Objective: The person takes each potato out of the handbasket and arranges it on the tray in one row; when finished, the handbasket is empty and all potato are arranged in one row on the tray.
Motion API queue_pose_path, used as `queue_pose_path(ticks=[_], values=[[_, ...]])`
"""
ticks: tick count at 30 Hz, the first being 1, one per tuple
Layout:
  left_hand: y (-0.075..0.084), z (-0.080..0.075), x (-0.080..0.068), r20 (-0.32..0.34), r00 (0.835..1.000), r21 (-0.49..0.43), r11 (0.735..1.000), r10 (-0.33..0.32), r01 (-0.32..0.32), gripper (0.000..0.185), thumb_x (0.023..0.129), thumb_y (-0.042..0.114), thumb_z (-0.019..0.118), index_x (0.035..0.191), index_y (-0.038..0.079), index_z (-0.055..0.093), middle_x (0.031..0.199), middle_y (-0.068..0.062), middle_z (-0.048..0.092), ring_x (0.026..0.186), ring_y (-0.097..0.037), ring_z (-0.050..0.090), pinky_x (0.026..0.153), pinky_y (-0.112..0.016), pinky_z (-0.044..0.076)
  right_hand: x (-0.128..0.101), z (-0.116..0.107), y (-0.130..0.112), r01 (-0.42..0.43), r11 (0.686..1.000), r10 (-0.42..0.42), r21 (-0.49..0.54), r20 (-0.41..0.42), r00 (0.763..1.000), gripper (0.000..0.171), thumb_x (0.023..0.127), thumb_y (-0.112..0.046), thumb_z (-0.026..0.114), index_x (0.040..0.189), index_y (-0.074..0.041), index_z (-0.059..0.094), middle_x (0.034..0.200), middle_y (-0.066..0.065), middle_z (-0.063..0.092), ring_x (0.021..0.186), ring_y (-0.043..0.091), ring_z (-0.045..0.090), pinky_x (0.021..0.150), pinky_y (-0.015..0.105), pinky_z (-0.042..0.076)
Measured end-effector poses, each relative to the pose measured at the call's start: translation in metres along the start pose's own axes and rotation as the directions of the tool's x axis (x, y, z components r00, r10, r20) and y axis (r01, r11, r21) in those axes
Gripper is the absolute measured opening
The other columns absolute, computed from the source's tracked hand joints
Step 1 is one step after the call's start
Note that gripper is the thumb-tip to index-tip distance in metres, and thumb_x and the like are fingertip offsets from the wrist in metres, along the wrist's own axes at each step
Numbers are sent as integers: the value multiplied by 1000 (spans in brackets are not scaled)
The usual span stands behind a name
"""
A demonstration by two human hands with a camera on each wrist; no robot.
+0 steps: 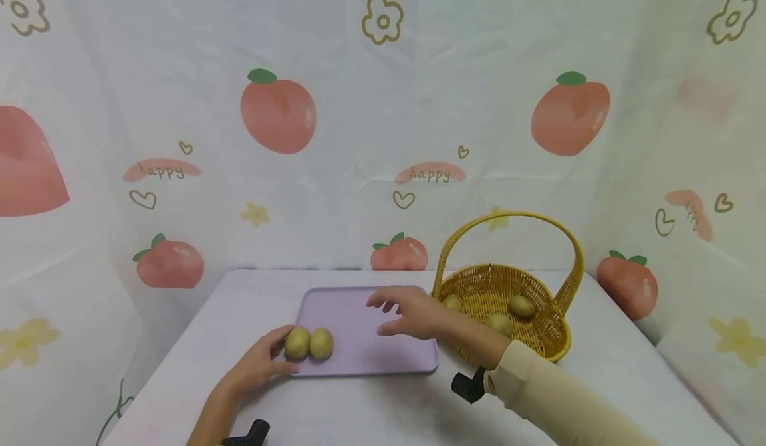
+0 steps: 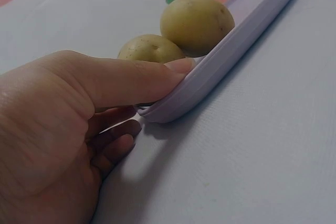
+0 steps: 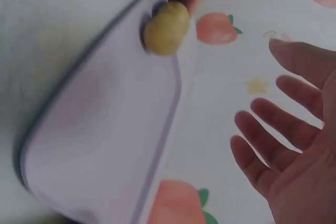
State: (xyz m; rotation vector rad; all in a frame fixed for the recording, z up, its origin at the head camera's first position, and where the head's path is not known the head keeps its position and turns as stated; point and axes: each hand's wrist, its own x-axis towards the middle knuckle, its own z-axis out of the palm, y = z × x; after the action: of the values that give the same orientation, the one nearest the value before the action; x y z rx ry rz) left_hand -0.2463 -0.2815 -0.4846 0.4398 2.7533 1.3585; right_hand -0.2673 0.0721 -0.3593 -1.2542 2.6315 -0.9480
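Two potatoes sit side by side at the left end of a lilac tray (image 1: 371,339), the left potato (image 1: 297,343) touching the right potato (image 1: 321,343). My left hand (image 1: 263,359) holds the tray's near left corner. In the left wrist view its thumb (image 2: 157,80) lies across the rim, while the other fingers are partly hidden behind the corner. Above the tray's right half hovers my right hand (image 1: 413,313), holding nothing. Its fingers (image 3: 268,135) are spread and slightly bent in the right wrist view.
A yellow wicker basket (image 1: 562,339) with a tall arched handle stands right of the tray, partly behind my right forearm. Several potatoes, one of them a potato (image 1: 522,306) on the right, lie inside. A fruit-printed curtain (image 1: 335,220) hangs behind the white table (image 1: 251,306).
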Motion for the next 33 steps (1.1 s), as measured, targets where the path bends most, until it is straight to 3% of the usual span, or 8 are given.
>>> queue_pose_path(ticks=[5,11,16,19,25,29,33], values=[[-1,-1,-1,4,1000,-14,1000,8,-8,87,74,20,84,142,-9,38,144,-31,39,128,-47,42,105,-57,37,-12,-32,5,-10,999,7,30,78,997,33,86,-17,75,118,-17,65,108,-8,64,98,11,61,88,38,54],[-3,-2,-1,-3,1000,-11,1000,5,-5,86,74,20,84,142,-8,39,144,-31,39,128,-48,42,105,-57,38,-25,-61,22,-63,995,52,73,134,990,33,88,-19,72,120,-20,66,111,-10,65,103,12,60,91,34,52],[-4,-1,-2,-7,1000,-10,1000,-7,7,86,73,20,84,142,-8,40,143,-30,41,127,-47,43,105,-56,38,-36,-82,41,-121,980,91,158,180,979,35,89,-18,70,123,-13,65,114,2,66,108,27,61,92,36,52],[-4,0,-2,-9,1000,-16,1000,-5,5,86,74,20,84,142,-8,39,142,-30,41,127,-48,43,105,-56,38,-41,-92,55,-150,975,116,166,198,973,35,90,-17,69,123,-7,64,114,11,67,108,27,62,92,36,52],[-3,1,0,-5,1000,-17,1000,1,-1,86,74,20,84,142,-9,39,142,-30,41,127,-47,43,105,-56,38,-50,-100,88,-171,978,147,122,187,971,32,92,-16,66,119,1,65,114,14,67,106,23,63,91,37,52],[-3,1,1,-8,1000,-13,1000,5,-5,86,74,20,84,141,-9,39,141,-30,42,126,-46,45,105,-55,39,-55,-96,107,-230,963,204,140,178,963,32,93,-16,65,121,1,65,118,16,66,110,27,61,93,42,51],[-2,2,0,-10,1000,-12,1000,9,-9,86,74,19,84,141,-9,39,141,-30,43,126,-47,44,105,-56,38,-54,-86,126,-237,961,213,142,168,963,33,94,-16,64,122,1,65,121,16,64,114,31,59,95,45,50]])
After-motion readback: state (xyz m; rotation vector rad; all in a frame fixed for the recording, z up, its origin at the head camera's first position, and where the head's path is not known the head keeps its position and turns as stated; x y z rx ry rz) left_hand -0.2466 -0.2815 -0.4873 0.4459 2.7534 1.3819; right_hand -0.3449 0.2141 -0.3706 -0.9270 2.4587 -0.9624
